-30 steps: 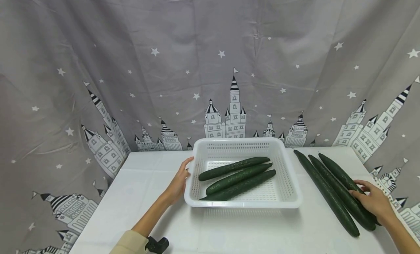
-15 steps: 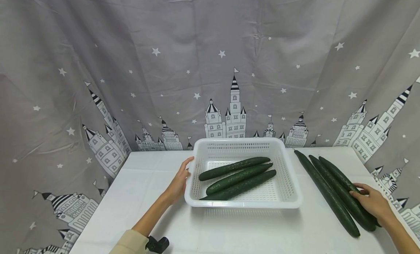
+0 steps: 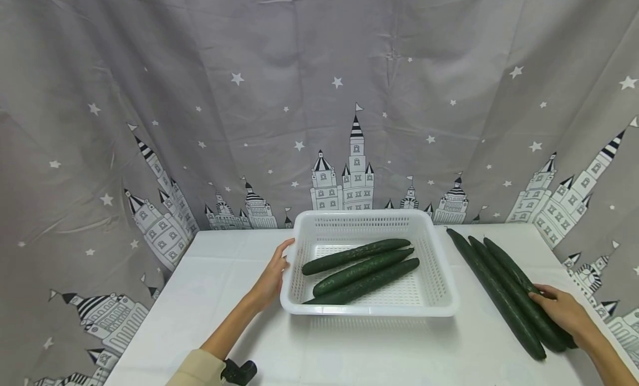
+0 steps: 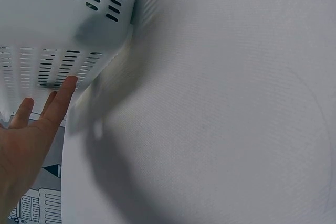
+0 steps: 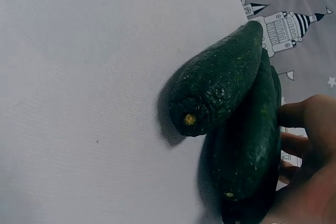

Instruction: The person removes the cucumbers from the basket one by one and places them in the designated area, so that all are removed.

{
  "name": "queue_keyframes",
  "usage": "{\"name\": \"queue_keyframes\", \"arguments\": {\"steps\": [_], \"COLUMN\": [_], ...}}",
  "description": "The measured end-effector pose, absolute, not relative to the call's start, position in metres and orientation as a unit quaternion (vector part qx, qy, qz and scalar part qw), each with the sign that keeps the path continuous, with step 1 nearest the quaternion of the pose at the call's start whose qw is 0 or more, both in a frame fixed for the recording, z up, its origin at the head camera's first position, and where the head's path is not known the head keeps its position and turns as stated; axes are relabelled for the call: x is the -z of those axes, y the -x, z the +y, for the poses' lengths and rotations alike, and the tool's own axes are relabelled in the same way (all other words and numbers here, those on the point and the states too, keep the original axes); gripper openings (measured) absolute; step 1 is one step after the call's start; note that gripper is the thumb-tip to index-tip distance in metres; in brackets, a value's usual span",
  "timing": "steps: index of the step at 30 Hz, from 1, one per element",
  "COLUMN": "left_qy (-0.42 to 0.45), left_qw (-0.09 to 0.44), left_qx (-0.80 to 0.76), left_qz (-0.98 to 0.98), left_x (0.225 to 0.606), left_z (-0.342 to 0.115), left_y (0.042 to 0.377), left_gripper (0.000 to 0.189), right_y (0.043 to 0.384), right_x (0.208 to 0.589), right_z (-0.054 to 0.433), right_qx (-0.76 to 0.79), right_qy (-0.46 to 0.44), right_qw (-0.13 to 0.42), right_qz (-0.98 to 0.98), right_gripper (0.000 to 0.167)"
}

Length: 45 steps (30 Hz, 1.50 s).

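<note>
A white perforated plastic basket point(image 3: 369, 310) stands mid-table in the head view, with 3 dark green cucumbers point(image 3: 363, 273) lying slantwise inside. My left hand point(image 3: 269, 278) touches the basket's left side from outside; in the left wrist view its fingers point(image 4: 58, 103) extend along the slotted wall. Right of the basket, 3 long cucumbers lie side by side. My right hand point(image 3: 564, 314) is on the rightmost cucumber point(image 3: 506, 259), fingers bent over it. In the right wrist view the left cucumber point(image 5: 220, 82) and middle cucumber point(image 5: 247, 150) show plainly; the rightmost is mostly hidden.
The white-covered table point(image 3: 369, 353) ends at a grey curtain point(image 3: 249, 97) printed with castles and stars. A dark device point(image 3: 239, 372) sits at the left sleeve's cuff point(image 3: 199, 369). Bare table lies between basket and loose cucumbers.
My right hand has shifted slightly left and toward me, and the rightmost cucumber has moved a little with it, closer against the middle one. The left hand and basket stay put.
</note>
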<state>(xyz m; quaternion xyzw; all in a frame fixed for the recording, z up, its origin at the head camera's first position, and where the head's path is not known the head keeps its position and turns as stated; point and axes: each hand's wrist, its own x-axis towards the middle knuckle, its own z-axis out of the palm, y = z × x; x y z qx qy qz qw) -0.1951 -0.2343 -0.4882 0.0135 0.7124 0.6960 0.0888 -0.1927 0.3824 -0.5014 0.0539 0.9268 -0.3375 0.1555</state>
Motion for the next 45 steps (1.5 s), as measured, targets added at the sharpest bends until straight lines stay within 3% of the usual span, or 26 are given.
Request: {"name": "queue_keyframes", "arguments": {"steps": [10,17,30,45], "left_qy": [-0.014,-0.018,-0.014,-0.013], "left_qw": [0.089,0.086,0.085,0.087], "left_qx": [-0.699,-0.697,-0.691,-0.689], "left_qz": [0.709,0.712,0.717,0.719], "left_x": [0.487,0.487,0.485,0.489], "left_z": [-0.233,-0.233,-0.232,-0.234], "left_y": [0.196,0.196,0.196,0.196], "left_gripper": [0.063,0.063,0.063,0.062], "right_y": [0.195,0.199,0.200,0.213], "right_x": [0.503,0.492,0.438,0.430], "right_z": [0.381,0.374,0.281,0.184], "right_qx": [0.330,0.299,0.385,0.459], "right_qy": [-0.042,-0.010,0.168,0.309], "right_qw": [0.135,0.036,-0.069,0.022], "right_qz": [0.933,0.954,0.905,0.833], "right_gripper": [0.068,0.053,0.037,0.032]}}
